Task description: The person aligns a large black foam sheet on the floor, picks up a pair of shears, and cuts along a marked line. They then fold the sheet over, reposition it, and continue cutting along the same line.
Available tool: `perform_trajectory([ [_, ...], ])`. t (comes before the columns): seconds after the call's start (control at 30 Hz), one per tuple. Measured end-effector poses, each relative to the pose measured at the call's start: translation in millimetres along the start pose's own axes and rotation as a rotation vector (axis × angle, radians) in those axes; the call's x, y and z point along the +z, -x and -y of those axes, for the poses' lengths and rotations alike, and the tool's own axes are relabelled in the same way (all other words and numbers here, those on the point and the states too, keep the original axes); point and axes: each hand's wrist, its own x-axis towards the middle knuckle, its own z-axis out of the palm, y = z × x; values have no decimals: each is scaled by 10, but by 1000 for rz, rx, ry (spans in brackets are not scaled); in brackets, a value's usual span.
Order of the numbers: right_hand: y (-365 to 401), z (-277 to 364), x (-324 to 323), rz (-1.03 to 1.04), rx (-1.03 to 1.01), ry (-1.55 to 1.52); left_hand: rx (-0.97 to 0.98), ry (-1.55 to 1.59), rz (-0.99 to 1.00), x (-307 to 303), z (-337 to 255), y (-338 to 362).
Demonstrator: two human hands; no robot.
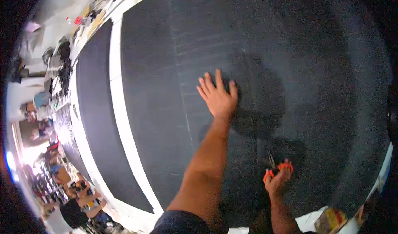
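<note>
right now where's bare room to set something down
Left of the left hand, the dark sheet is bare to the white strip; another patch lies right of the scissors. It's tighter between left and right hand. Past the narrow sheet, clutter crowds the far left.

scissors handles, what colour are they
Orange handles, seen best in the head view, in the right hand.

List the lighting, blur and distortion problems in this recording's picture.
Head view: strong glare at far left, washing out the cluttered background, which looks soft; wide-angle distortion bows the long white strip, with dark corners; broad shadows on the large dark flat sheet, right of the spread left hand; orange-handled metal scissors in the right hand look slightly blurred.
</note>
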Motion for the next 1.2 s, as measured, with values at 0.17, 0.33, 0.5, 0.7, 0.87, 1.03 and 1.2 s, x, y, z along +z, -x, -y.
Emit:
perform_trajectory([
  [0.17, -19, 54, 9, -202, -68, -20, 46, 231, 10, -200, 235, 10],
  [0.33, 99, 24, -37, -264, -138, -178, 82, 412, -33, -1267, 812, 1147],
  [0.5, 840, -465, -531, -254, -205, -395, 17, 100, 324, -2369, 2206, 3453],
  [0.7, 3167, -1463, -1411, -311, 81, -190, -785, -29, 572, -3431, 4510, 6202],
  [0.87, 4949, -2823, -716, -312, 343, -158, -802, -128, 626, -3760, 4954, 7487],
  [1.03, 5696, -2848, -317, -491, 418, -196, -1101, 344, 522, -3473, 4768, 7660],
  [1.2, 5704, -3307, 44, -461, 250, -211, -1236, 695, 387, -3212, 4213, 7130],
])
